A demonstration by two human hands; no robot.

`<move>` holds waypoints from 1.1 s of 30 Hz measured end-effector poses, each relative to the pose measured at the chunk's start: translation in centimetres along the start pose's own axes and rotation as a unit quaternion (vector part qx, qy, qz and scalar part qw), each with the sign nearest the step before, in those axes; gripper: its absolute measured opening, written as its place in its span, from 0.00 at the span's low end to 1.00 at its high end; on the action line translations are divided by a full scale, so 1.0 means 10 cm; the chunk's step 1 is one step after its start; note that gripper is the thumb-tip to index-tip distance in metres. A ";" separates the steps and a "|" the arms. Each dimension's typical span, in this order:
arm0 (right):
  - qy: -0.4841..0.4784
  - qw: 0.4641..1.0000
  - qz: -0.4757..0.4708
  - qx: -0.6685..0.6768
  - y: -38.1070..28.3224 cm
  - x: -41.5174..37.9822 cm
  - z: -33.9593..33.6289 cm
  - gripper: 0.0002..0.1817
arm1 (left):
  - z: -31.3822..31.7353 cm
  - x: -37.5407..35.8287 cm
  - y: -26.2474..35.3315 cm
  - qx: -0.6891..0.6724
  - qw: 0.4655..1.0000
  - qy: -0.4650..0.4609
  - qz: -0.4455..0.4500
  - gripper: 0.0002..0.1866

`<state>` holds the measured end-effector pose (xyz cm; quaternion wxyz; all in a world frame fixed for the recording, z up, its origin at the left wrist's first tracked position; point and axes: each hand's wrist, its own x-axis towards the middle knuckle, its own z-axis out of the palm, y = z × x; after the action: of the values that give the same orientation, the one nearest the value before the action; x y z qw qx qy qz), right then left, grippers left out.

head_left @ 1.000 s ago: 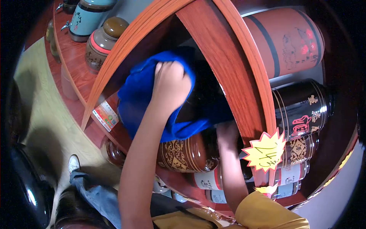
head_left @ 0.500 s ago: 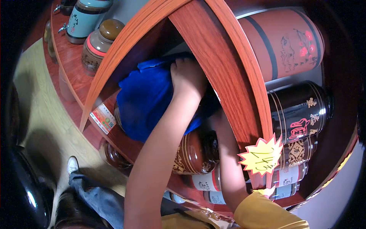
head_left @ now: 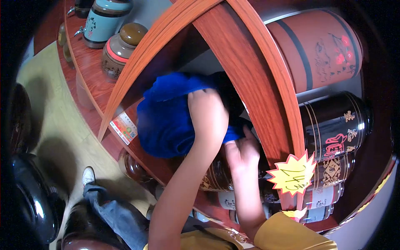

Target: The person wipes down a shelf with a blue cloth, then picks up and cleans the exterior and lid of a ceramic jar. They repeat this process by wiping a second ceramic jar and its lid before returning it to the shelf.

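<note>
Fingers of the left hand [head_left: 207, 111] curl down over a blue cloth [head_left: 171, 116], pressing it against the top of a dark jar inside a shelf bay; whether they pinch the fabric or only press it flat cannot be told, since the fingertips are lost in the folds. Beside it, the right hand [head_left: 241, 152] lies with its fingers spread loosely against the side of the same brown patterned jar [head_left: 216, 179], touching the lower edge of the cloth without closing around anything. The cloth drapes over the jar's upper half and hangs toward the left of the bay, hiding the lid.

A reddish wooden shelf frame [head_left: 254, 79] runs up between this bay and the next. To its right stand a terracotta barrel jar [head_left: 316, 50] with a black band and red flowers, and below it a black jar [head_left: 333, 125] with gold and red characters. A yellow star-shaped price tag [head_left: 291, 175] is stuck on the frame just right of the right hand. A small printed label [head_left: 124, 127] sits on the shelf edge left of the cloth. Farther up the shelf are a light blue jar [head_left: 106, 21] and a brown lidded jar [head_left: 123, 48]. A yellow sleeve [head_left: 291, 233] covers the right forearm.
</note>
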<state>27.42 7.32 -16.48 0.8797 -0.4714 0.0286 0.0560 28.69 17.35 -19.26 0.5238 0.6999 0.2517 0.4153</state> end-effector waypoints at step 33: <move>0.069 0.983 -0.004 -0.171 0.26 -0.62 -0.26 0.18 | -0.40 0.39 -0.35 -0.286 0.940 -0.165 0.080 0.09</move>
<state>20.99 6.09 -19.43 0.7823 -0.6177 0.0769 0.0236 27.61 23.65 -20.87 0.7013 0.5968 -0.0248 0.3891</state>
